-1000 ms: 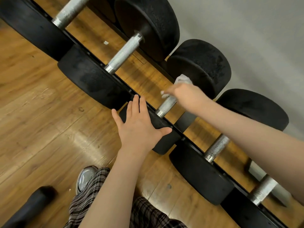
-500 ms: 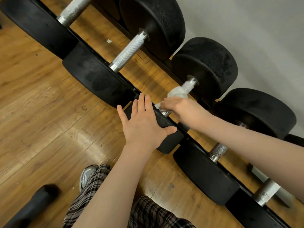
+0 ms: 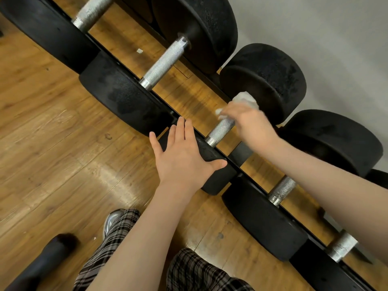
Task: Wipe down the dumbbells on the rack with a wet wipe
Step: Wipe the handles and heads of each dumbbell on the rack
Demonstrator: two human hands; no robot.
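Several black dumbbells with knurled steel handles lie side by side on a low black rack [image 3: 232, 159]. My left hand [image 3: 184, 156] rests flat, fingers spread, on the near head [image 3: 216, 179] of the middle dumbbell. My right hand [image 3: 249, 120] is wrapped around that dumbbell's handle [image 3: 220, 131] near its far head [image 3: 264, 80], holding a crumpled white wet wipe [image 3: 245, 99] against the steel. The wipe sticks out beyond my fingers. The right hand is motion-blurred.
A larger dumbbell [image 3: 163, 59] lies to the left and another [image 3: 281, 190] to the right. A grey wall [image 3: 315, 28] runs behind the rack. Wood floor [image 3: 52, 143] spreads left. My plaid-trousered legs, a shoe [image 3: 111, 221] and a black cylinder [image 3: 42, 263] are at the bottom.
My right hand slid with the wipe from the handle's far end toward the near end, then back up to the far head. My left hand stayed flat on the near head.
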